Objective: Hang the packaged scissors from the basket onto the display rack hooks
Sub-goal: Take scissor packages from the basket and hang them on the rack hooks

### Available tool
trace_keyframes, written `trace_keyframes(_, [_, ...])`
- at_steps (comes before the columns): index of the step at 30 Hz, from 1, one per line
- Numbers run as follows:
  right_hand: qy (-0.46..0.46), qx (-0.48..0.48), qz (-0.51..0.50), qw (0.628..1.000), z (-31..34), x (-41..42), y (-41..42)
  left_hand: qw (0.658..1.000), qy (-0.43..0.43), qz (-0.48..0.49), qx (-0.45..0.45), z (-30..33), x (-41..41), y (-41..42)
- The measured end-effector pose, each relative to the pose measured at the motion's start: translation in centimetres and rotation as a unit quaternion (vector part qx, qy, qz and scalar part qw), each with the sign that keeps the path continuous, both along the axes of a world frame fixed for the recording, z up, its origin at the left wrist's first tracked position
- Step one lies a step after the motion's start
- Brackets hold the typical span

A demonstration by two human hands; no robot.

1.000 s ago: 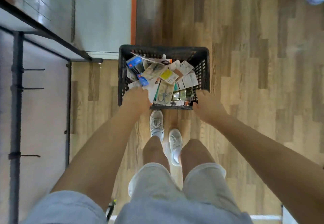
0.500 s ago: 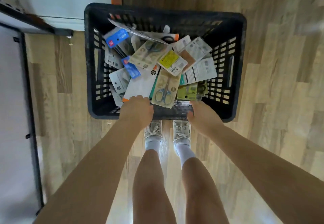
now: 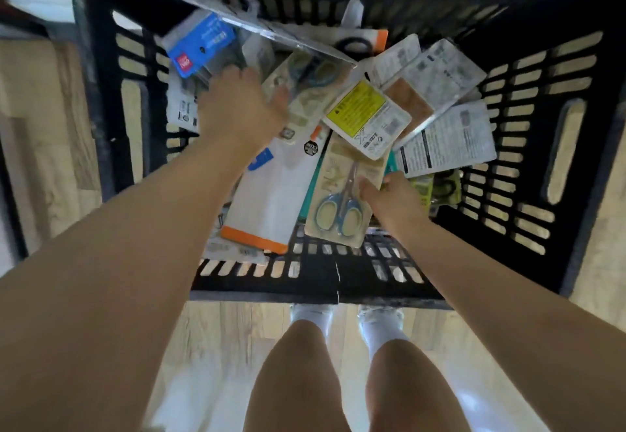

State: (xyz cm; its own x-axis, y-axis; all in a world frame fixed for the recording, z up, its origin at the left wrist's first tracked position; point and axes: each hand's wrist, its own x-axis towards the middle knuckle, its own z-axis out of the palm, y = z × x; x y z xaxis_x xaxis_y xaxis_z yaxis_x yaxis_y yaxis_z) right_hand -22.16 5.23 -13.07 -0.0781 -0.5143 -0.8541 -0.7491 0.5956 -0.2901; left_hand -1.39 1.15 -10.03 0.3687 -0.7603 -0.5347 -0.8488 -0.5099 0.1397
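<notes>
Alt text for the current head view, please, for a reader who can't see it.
Looking straight down, both hands reach into a black basket full of carded packs: the right hand pinches a tan pack of blue-handled scissors, while the left hand rests on the pile further back. Bare legs and wood floor show below.

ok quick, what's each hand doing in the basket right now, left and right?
Left hand: reaching into the pile of packs, fingers hidden, so grip cannot be told.
Right hand: pinching the tan pack of blue-handled scissors.
</notes>
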Motion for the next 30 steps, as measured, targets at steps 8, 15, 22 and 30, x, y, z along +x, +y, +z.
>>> trace_keyframes(8, [-0.039, 0.011, -0.115, 0.993, -2.1, 0.1, -1.7, 0.984, -0.032, 0.022, 0.171, -3.6, -1.9, -3.2])
trace_keyframes(15, [-0.093, 0.075, -0.165, 0.979, -0.2, -0.1, -1.1, 0.982, 0.029, 0.161, 0.097, -2.4, -2.9, -2.3])
trace_keyframes(22, [-0.072, 0.058, -0.2, 0.975, 4.6, -1.0, 0.4, 0.891, 0.214, 0.4, 0.016, 0.2, -3.2, 2.4])
trace_keyframes(30, [-0.092, -0.004, -0.178, 0.98, 14.0, -2.3, 0.1, 0.845, 0.294, 0.447, 0.026, 9.5, -2.9, 8.0])
